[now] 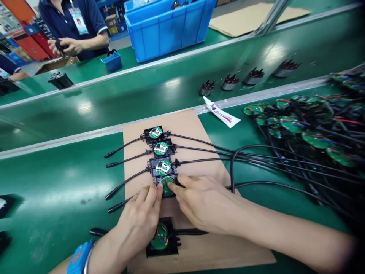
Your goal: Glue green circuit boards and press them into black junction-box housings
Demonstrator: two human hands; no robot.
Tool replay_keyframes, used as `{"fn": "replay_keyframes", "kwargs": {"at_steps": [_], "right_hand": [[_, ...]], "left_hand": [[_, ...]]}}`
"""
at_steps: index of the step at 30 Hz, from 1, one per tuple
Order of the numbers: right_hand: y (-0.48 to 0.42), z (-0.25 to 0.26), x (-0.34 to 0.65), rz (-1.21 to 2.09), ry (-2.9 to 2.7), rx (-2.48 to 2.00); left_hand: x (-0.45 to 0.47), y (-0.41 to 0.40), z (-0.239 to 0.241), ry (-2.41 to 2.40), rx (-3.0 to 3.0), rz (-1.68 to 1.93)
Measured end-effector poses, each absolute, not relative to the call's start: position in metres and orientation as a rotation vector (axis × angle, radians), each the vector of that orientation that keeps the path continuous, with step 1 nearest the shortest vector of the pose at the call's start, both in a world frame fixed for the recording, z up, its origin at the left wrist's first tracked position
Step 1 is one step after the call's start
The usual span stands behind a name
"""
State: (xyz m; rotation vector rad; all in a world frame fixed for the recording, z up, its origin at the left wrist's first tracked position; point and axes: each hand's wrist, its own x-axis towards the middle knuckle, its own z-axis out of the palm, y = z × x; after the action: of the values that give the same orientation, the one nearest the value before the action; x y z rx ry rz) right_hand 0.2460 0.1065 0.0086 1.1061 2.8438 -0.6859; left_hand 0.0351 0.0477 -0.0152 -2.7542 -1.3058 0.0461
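A round green circuit board (167,187) sits in a black plastic case, partly covered by my fingers. My left hand (141,215) has its fingers bunched together, the tips gripping the board's left side. From the right, my right hand (202,203) presses the board with its index finger, the other fingers curled beside the case. Just beyond are three black cases in a row, each with a round board (163,167) and a black cable through it. Nearer to me, another case (162,236) holds a board with red, blue and yellow wires. Cardboard (199,142) lies under them.
Boards with cables form a heap (305,129) at right. A white tube (222,112) lies near the metal rail. Several motor stators (230,82) stand on the green surface beyond. A blue crate (171,34) and a co-worker (76,30) holding a black part are across the line.
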Motion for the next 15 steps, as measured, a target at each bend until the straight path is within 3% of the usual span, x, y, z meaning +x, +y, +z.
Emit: {"fn": "replay_keyframes", "kwargs": {"at_steps": [7,15], "right_hand": [[0.115,0.022,0.265,-1.068,2.639,1.206],[0.104,0.008,0.261,-0.783,2.839,1.193]], "left_hand": [[0.036,0.062,-0.002,-1.392,-2.923,-0.377],[0.031,0.071,-0.017,-1.238,-3.118,-0.427]]}}
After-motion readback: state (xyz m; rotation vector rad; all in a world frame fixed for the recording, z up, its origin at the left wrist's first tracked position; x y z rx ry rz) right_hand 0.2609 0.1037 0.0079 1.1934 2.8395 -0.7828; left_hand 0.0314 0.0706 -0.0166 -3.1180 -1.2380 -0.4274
